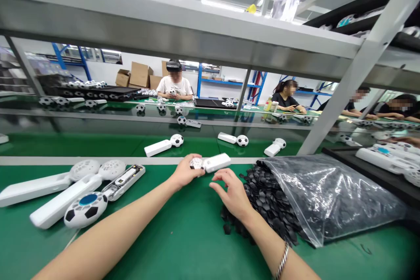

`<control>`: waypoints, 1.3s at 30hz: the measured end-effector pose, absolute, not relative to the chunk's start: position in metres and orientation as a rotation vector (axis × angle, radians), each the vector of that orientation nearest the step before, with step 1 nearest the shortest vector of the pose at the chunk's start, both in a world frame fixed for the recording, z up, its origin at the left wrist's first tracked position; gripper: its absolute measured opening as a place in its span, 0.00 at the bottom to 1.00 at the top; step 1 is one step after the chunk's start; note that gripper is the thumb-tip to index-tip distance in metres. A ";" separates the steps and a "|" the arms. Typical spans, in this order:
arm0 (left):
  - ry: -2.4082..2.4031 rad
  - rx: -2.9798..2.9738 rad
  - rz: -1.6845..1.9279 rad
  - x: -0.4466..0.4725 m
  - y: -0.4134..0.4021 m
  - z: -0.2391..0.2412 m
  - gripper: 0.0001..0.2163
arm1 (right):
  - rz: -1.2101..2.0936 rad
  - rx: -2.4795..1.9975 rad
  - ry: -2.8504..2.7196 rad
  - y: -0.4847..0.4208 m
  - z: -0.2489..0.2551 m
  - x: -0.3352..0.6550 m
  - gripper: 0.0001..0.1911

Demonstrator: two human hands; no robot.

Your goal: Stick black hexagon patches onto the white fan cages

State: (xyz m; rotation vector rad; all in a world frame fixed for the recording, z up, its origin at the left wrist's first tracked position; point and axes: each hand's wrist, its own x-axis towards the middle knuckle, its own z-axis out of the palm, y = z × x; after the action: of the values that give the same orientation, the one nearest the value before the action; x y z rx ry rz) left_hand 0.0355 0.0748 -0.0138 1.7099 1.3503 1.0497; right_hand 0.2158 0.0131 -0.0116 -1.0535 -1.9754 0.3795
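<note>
My left hand [187, 171] is closed around the round head of a white soccer-ball-headed device [218, 162], whose handle points right. White openings pattern the head, partly hidden by my fingers. Just below the handle's end, my right hand [231, 190] has its fingers curved and apart, with nothing visible between them. Beside it, loose black plastic pieces [264, 194] spill from a clear plastic bag [328, 192]. On the left lie white devices of the same shape [70, 199], and one with blue and black patches on its ball head [85, 209] and an opened handle.
Behind the grey ledge [114, 160], a green conveyor belt [108, 140] carries several soccer-ball devices. A metal shelf [197, 30] crosses overhead, with a slanted post [348, 70] on the right. A black tray [348, 157] holds more devices. Co-workers [175, 85] sit across the line.
</note>
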 end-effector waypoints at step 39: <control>1.630 2.643 0.877 0.029 0.019 -0.017 0.31 | 0.394 -1.393 -2.220 0.017 -0.021 0.239 0.07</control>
State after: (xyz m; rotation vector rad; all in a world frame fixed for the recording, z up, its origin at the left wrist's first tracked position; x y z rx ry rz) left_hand 0.0286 0.0191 -0.0167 2.6429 1.6300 0.8774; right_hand 0.2388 0.0173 -0.0213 -1.3928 -2.2197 0.3937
